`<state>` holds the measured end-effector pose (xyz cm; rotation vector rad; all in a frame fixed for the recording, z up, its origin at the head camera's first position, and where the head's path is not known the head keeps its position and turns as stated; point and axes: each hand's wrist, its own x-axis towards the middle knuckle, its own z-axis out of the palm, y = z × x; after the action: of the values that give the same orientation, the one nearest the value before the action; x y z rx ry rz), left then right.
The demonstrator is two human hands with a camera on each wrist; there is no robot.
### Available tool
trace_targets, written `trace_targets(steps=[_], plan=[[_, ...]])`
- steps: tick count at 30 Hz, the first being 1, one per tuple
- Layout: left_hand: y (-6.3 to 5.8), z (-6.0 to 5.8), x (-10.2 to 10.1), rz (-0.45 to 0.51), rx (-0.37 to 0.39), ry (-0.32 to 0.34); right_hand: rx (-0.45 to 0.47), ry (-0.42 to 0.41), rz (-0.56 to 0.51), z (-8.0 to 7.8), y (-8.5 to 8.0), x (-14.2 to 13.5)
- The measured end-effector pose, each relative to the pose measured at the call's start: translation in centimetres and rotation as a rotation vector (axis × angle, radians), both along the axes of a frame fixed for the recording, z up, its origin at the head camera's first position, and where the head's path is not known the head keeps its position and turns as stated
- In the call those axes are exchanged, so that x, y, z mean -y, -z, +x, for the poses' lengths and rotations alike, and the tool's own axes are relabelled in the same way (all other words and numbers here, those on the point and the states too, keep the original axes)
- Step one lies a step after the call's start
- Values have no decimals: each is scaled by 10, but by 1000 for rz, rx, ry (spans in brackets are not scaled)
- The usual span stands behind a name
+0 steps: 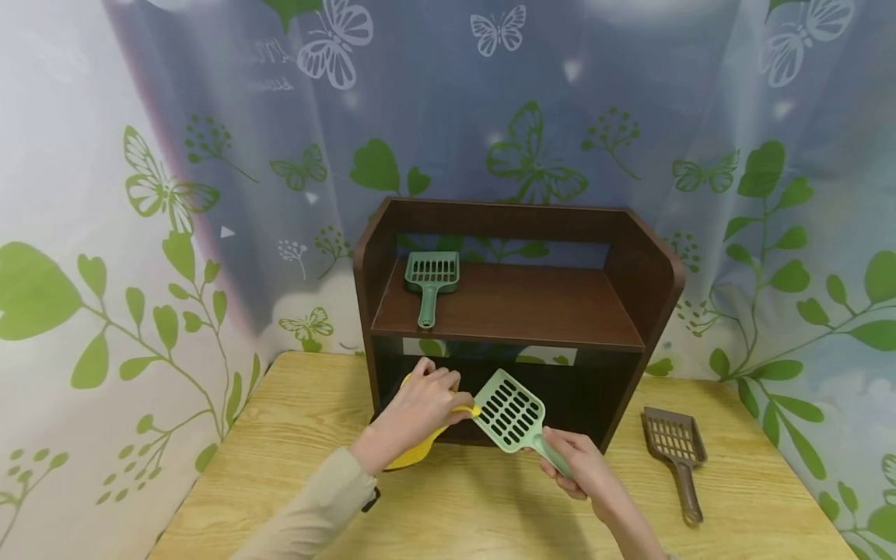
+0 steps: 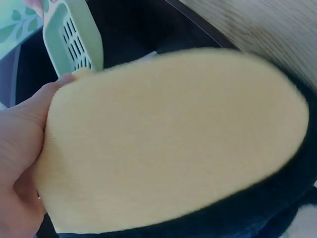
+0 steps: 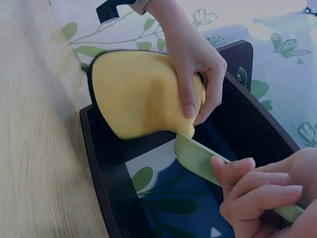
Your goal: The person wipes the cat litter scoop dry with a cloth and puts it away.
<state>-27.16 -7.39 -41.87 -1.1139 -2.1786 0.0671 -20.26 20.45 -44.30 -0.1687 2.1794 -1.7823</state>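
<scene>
My left hand [image 1: 423,400] grips a soft, fuzzy yellow piece with a dark edge [image 2: 173,144] by one end, thumb on its face in the right wrist view. Its exact kind cannot be told. Between the fingers of my right hand [image 1: 577,464] is the handle of a pale green slotted litter scoop [image 1: 511,412]. The scoop's head is tilted up toward the left hand. Its front edge meets a corner of the yellow piece [image 3: 131,94]. Both hands are in front of the lower compartment of a dark brown shelf [image 1: 504,303].
A darker green litter scoop [image 1: 432,272] lies on the upper shelf at the left, handle forward. On the wooden table [image 1: 294,443], right of the shelf, lies a brown litter scoop [image 1: 675,443]. A leaf-and-butterfly curtain [image 1: 448,117] hangs behind.
</scene>
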Motion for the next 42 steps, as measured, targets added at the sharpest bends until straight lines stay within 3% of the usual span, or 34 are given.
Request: trace_targets(steps=[5,13,16,18,23,27,36,42], plan=[[3,-2,6,75,3,-34,7,-1,-19,0,1,-2],[10,-4,12,356,223,-120,43,37,-51,2,1,0],[12,-4,10,498,396,-131,49,48,-83,3,1,3],[13,-4,9,621,562,-116,45,53,-103,3,1,6],[19,-9,7,948,980,-12,22,35,-137,2,2,14],[25,-13,5,1071,1175,43,33,6,-159,1,5,19],[19,-22,-4,1122,1255,60,54,-70,-169,7,11,28],[20,-22,-7,1131,1334,49,41,-27,-168,8,14,28]])
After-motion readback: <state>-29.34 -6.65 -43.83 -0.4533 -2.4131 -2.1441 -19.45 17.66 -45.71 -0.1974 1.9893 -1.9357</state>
